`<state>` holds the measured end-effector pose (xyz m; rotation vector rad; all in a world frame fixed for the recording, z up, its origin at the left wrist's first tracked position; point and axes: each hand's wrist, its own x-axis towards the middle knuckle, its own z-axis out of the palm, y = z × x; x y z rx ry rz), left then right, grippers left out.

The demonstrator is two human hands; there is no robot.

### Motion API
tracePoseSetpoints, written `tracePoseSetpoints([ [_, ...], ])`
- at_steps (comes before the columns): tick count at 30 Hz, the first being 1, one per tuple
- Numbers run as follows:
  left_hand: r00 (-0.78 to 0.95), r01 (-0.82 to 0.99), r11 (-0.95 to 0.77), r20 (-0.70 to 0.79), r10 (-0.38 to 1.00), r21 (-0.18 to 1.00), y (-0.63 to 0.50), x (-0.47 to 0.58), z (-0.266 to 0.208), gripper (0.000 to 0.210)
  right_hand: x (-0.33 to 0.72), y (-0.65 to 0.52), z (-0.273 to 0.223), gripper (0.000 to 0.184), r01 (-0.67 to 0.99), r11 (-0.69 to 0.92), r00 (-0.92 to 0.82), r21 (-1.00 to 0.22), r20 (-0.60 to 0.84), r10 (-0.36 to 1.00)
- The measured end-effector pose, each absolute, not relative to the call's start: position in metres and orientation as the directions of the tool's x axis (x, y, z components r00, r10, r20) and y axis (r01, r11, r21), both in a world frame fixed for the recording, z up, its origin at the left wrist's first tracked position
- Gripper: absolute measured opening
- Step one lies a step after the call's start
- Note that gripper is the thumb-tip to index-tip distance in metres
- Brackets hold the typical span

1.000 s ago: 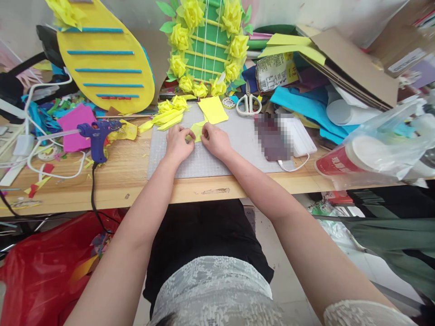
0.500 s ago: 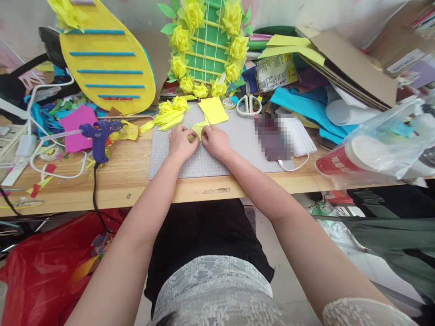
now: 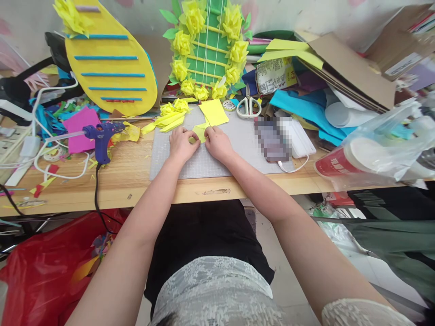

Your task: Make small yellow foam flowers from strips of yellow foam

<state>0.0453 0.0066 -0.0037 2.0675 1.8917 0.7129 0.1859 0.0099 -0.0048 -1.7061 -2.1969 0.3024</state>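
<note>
Between my two hands is a small piece of yellow paper (image 3: 200,132), just above the grey cutting mat (image 3: 238,165). My left hand (image 3: 182,144) pinches its left side with thumb and forefinger. At the right side my right hand (image 3: 218,144) has its fingers closed on the same paper. Just beyond them lies a stack of yellow paper squares (image 3: 214,112). Several folded yellow paper pieces (image 3: 171,116) are heaped at the mat's upper left. White-handled scissors (image 3: 249,106) and a roll of tape (image 3: 229,105) rest at the mat's far edge.
A blue glue gun (image 3: 103,138) with its cable stands at left. Behind are a yellow board with blue strips (image 3: 112,93) and a green panel ringed with yellow paper flowers (image 3: 207,59). At right are a pixelated phone (image 3: 273,139), a white power bank (image 3: 297,138) and a bagged cup (image 3: 335,158).
The view has shifted slightly, so the scene sits a little lower. Both hands keep their hold on the yellow paper, with hardly any movement.
</note>
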Motion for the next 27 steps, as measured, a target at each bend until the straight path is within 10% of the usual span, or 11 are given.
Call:
tracePoseSetpoints([
  [20, 0.16, 0.79, -0.273, 0.246, 0.956, 0.549, 0.016, 0.01, -0.01, 0.044, 0.188, 0.009, -0.006, 0.027, 0.868, 0.258, -0.214, -0.424, 0.149, 0.965],
  [27, 0.229, 0.819, -0.331, 0.263, 0.937, 0.469, 0.017, 0.008, -0.01, 0.022, 0.199, 0.001, -0.003, 0.03, 0.793, 0.329, -0.255, -0.513, 0.211, 0.944],
])
